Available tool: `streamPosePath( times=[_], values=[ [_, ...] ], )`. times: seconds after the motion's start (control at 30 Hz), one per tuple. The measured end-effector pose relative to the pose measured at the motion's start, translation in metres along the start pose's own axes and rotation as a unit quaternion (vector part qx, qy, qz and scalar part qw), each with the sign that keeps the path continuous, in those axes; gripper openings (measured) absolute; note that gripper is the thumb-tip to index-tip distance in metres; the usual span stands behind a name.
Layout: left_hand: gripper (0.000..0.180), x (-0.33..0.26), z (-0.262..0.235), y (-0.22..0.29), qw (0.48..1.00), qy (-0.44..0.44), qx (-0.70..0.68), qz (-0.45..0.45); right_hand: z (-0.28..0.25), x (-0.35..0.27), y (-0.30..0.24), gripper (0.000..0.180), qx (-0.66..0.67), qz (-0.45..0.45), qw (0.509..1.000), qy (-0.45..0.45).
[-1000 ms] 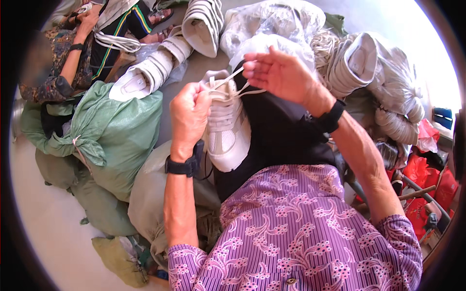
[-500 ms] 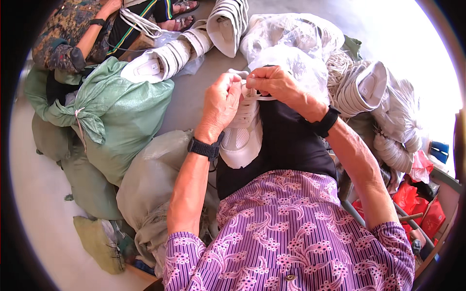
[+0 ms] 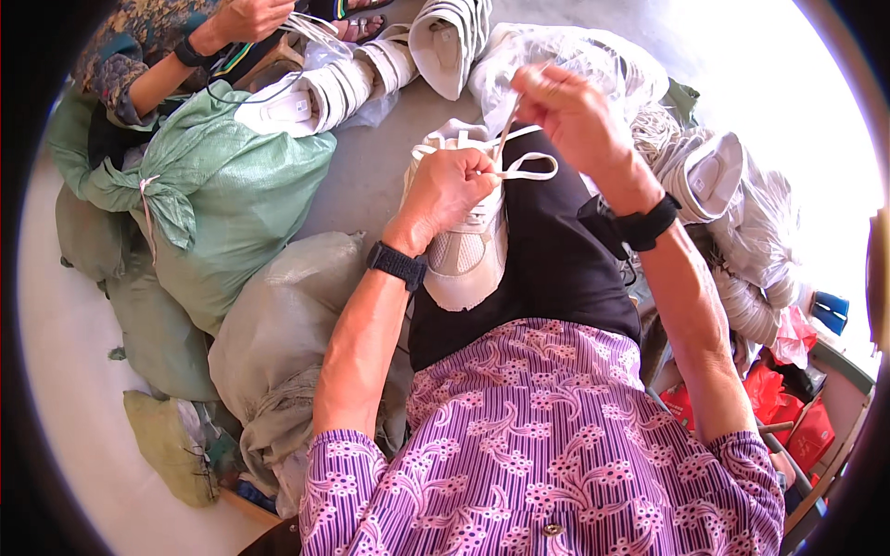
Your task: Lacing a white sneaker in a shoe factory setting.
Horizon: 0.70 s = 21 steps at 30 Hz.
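A white sneaker [image 3: 468, 264] with a mesh toe lies on my lap, its toe toward me. My left hand [image 3: 451, 188] rests over its lacing and pinches a white shoelace [image 3: 542, 172], which forms a small loop to the right. Raised above and to the right, my right hand [image 3: 570, 116] is closed on another stretch of the lace, pulled up taut from the shoe. Black bands circle both my wrists. My left fingers cover part of the eyelets.
A green sack [image 3: 232, 204] and a grey sack [image 3: 278, 306] stand at the left. Nested white shoes [image 3: 324, 97] lie beyond, with more shoes [image 3: 709, 176] and a lace bundle [image 3: 654, 130] at the right. A co-worker's hand [image 3: 250, 18] holds laces at the far left.
My right hand has moved up and away from the left, drawing the lace out. A lace loop now shows beside my left hand. The co-worker's hand has shifted right.
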<state>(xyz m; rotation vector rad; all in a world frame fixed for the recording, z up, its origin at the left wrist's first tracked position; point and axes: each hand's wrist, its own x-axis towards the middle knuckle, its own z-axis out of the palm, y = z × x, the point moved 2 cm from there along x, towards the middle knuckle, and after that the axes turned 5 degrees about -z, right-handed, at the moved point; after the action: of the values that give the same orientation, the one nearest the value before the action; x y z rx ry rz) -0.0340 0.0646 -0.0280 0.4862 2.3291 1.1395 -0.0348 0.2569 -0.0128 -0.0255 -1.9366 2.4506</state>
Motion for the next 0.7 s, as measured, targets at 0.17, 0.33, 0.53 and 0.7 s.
streamPosePath(
  times=[0.17, 0.33, 0.53, 0.7],
  values=[
    [0.019, 0.003, 0.003, -0.004, 0.996, -0.031, -0.086, 0.013, -0.033, 0.005, -0.005, 0.023, 0.087, 0.0, 0.996, 0.018],
    [0.027, 0.004, -0.036, -0.015, 0.983, 0.18, 0.021, 0.034, -0.044, -0.017, 0.009, 0.03, -0.072, -0.001, 0.991, 0.113],
    [0.027, -0.003, -0.048, -0.045, 0.982, 0.186, 0.033, 0.022, 0.005, -0.046, 0.007, 0.019, -0.403, -0.098, 0.899, -0.141],
    [0.023, -0.01, -0.036, -0.054, 0.959, 0.081, -0.264, -0.065, 0.009, -0.049, 0.015, 0.013, -0.511, -0.211, 0.82, -0.148]
  ],
)
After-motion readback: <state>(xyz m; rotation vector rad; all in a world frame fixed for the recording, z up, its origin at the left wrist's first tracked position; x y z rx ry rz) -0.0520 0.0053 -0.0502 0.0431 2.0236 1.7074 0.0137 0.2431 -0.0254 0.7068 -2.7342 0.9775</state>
